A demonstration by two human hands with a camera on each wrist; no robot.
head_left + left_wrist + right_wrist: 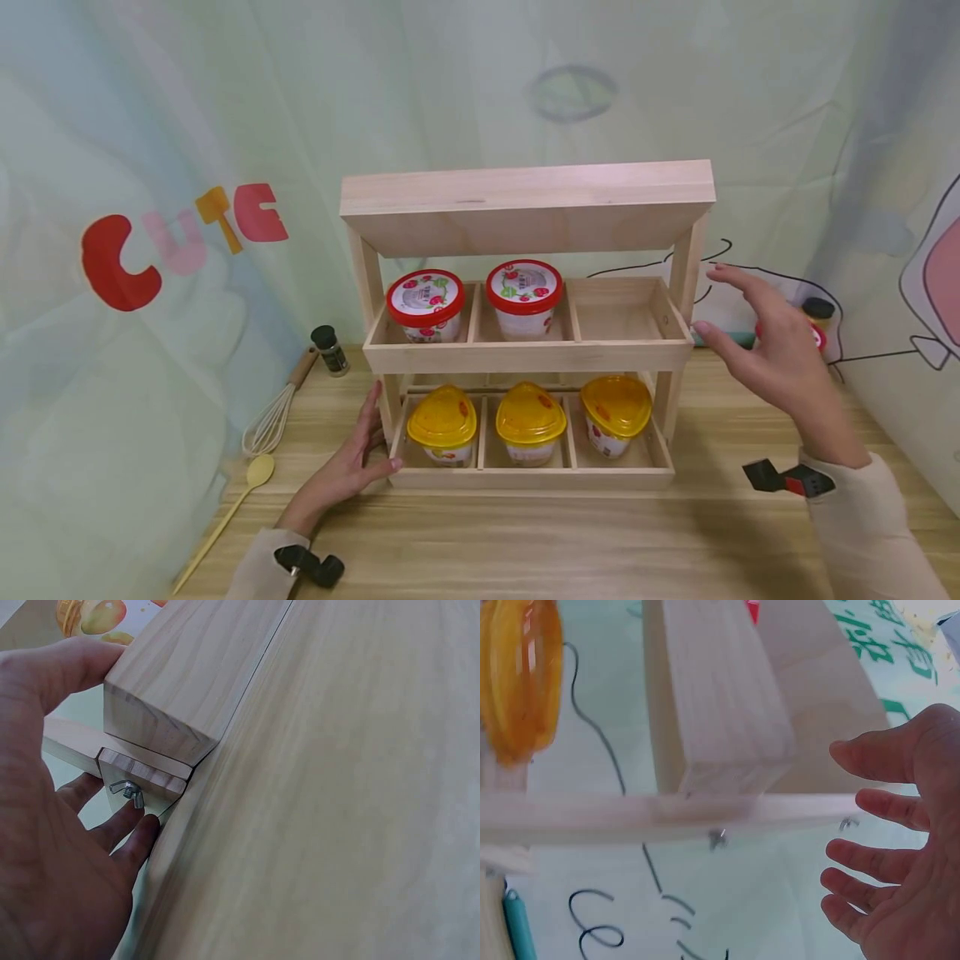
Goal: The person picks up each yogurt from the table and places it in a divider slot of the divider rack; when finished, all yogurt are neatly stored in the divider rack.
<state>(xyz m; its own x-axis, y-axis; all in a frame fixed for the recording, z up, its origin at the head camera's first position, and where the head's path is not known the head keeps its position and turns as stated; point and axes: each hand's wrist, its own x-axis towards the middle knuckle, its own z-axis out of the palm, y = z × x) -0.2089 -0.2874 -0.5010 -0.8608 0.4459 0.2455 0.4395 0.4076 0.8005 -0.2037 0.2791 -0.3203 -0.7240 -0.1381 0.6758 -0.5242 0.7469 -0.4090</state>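
Observation:
A two-tier wooden rack [528,358] with a sloped top board stands on the table. Two red-lidded tubs [523,298] sit in the upper tray's left and middle compartments; the right one is bare. Each lower compartment holds a yellow-lidded tub [529,423]; the rightmost is tilted. My left hand [348,467] holds the rack's lower left corner, thumb against the tray's front and fingers along the side, beside a wing nut [129,790]. Beside the right post, my right hand [776,350] is raised with fingers spread and nothing in it; the right wrist view shows its fingertips near the rack's side.
To the left lie a whisk [273,412], a black-capped spice jar [330,350] and a yellow spoon [232,508]. Behind my right hand stands a dark-capped jar [818,310], partly hidden. A teal stick-like thing [517,926] lies behind the rack. Printed curtains enclose the table.

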